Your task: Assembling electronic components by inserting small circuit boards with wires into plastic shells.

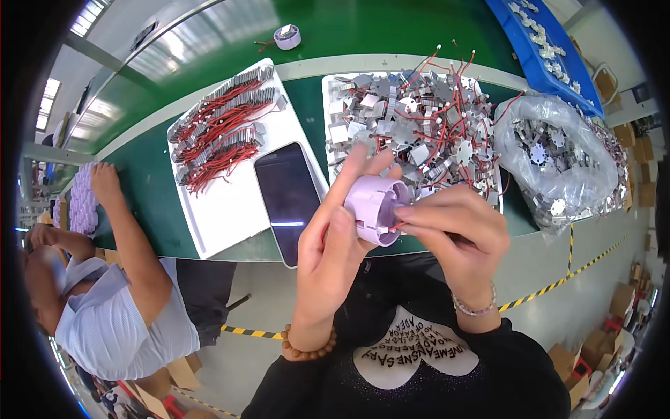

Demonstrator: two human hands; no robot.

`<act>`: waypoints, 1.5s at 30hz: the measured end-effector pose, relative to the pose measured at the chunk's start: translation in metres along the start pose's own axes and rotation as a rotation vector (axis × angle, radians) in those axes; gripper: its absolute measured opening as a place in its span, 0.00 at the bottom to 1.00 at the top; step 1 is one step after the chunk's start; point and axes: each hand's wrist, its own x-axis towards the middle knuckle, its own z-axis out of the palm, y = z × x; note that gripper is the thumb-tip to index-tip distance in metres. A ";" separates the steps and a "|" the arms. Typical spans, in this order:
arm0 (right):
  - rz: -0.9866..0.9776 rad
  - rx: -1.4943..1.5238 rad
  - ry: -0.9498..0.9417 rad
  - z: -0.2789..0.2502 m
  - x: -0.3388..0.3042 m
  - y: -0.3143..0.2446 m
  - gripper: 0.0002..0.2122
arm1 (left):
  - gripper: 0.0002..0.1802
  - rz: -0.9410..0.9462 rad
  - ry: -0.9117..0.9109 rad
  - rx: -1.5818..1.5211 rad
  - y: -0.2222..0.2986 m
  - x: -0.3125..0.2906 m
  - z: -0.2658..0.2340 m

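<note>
A pale purple round plastic housing is gripped in my left hand, its open side turned to the right. The fingers wrap behind it and the thumb lies along its near side. My right hand has its thumb and fingertips pinched together at the housing's opening. A short piece of red wire shows at those fingertips; whatever else is between them is hidden. Behind my hands a white tray is heaped with flat silver metal pieces, many with red wires.
Left of centre, a white tray carries rows of red-wired metal parts; a dark phone leans over its edge. A clear bag of metal pieces and a blue bin stand right. Another purple housing lies far back. A co-worker sits left.
</note>
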 end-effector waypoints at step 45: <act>0.034 -0.021 -0.212 0.011 -0.028 0.002 0.21 | 0.13 0.020 0.259 -0.503 -0.016 0.010 -0.012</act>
